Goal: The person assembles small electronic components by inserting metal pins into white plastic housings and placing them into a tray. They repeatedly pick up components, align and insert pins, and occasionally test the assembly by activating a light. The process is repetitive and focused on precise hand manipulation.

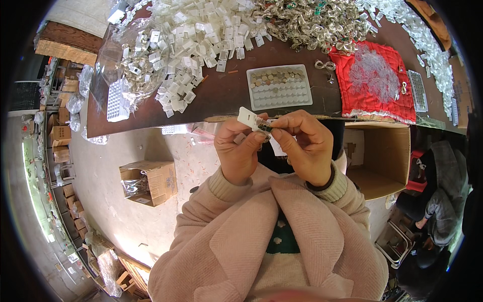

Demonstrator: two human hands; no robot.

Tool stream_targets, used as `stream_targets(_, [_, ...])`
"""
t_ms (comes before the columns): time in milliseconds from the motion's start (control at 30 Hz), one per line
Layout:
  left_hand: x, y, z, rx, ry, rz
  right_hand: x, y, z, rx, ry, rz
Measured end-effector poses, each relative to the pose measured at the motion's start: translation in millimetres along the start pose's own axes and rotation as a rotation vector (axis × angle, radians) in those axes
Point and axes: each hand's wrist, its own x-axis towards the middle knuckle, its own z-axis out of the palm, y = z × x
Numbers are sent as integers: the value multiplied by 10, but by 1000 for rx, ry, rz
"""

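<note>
Brown table [217, 90], pale floor [100, 153], card [246, 118] in left hand [234, 152], dark piece [264, 127] in right hand [308, 147]

A cluttered workroom, with a dark table [211, 93] at 12 o'clock above a pale floor [98, 196].
Carton-filled shelving [61, 136] curves along 9 o'clock; bright light washes the floor toward 8; a red seat [416, 185] stands at 3, a metal-framed chair [397, 245] at 4.

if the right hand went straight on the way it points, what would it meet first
Probably the white plastic piece held by the left hand, though depth is unclear from this view.
</note>
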Motion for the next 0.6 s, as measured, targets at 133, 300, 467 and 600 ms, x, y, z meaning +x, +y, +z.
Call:
stream_targets(133, [-10, 1, 1, -13, 11, -4, -6, -15, -5, 22, -18, 29])
stream_targets(300, [-1, -3, -29, -8, -6, -5, 6, -31, -22, 192, -52, 183])
stream_targets(467, [7, -1, -39, -31, -36, 7, 16, -67, -39, 136, -78, 207])
stream_targets(600, [8, -2, -16, -71, -43, 51, 6, -80, -48, 46, -117, 181])
